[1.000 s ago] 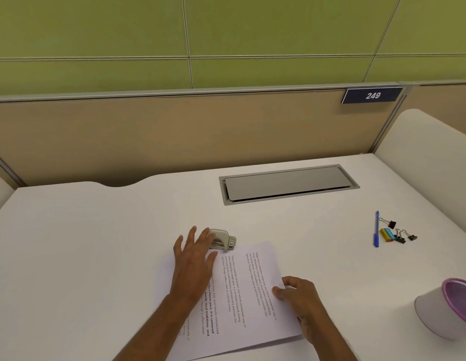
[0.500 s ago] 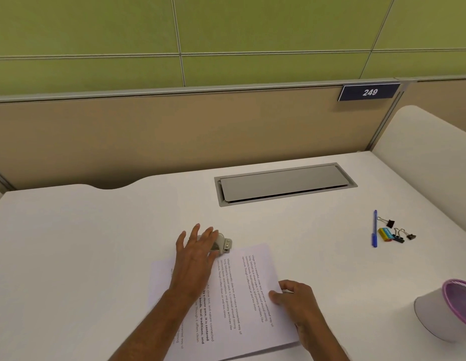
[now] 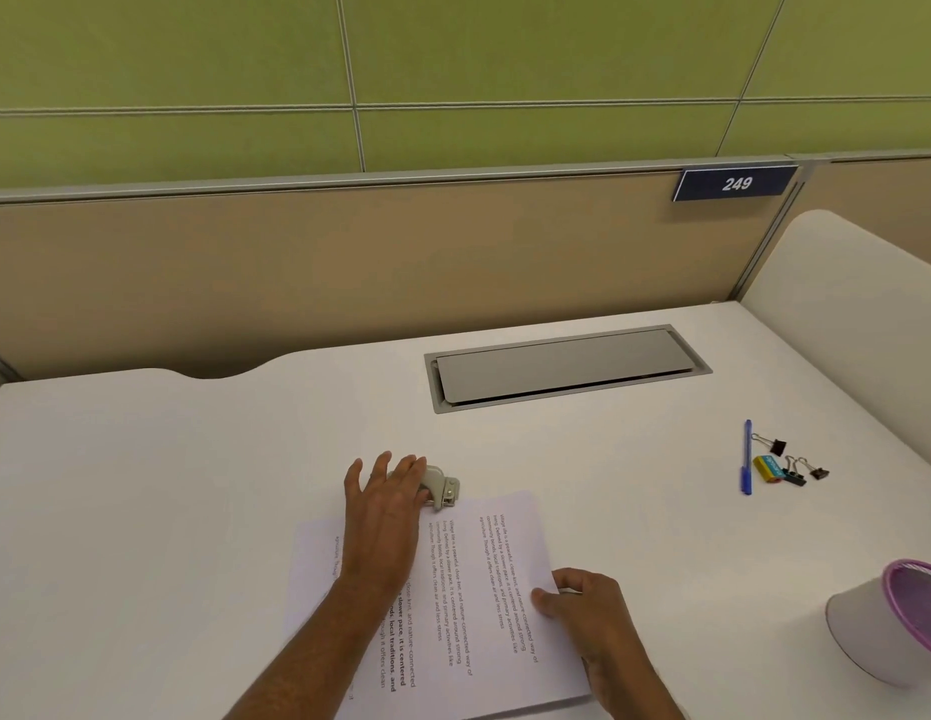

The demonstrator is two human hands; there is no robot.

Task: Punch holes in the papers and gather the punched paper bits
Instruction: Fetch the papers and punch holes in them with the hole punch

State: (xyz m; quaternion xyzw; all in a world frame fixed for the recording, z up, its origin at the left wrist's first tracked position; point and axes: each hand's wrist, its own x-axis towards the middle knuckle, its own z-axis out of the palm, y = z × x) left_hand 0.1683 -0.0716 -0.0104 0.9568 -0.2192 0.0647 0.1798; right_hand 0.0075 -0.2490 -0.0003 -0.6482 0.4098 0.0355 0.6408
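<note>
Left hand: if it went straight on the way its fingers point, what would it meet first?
Beyond the hole punch under the left hand, only bare desk shows, so probably the beige partition.

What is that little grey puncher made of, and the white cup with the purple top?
The hole punch looks like metal: pale grey, a dull sheen, round rivets on its side; painted plastic is possible. The cup looks like smooth matte white plastic, with no shine or seams showing. Its purple top shows a fine grid, so likely wire or plastic mesh.
</note>
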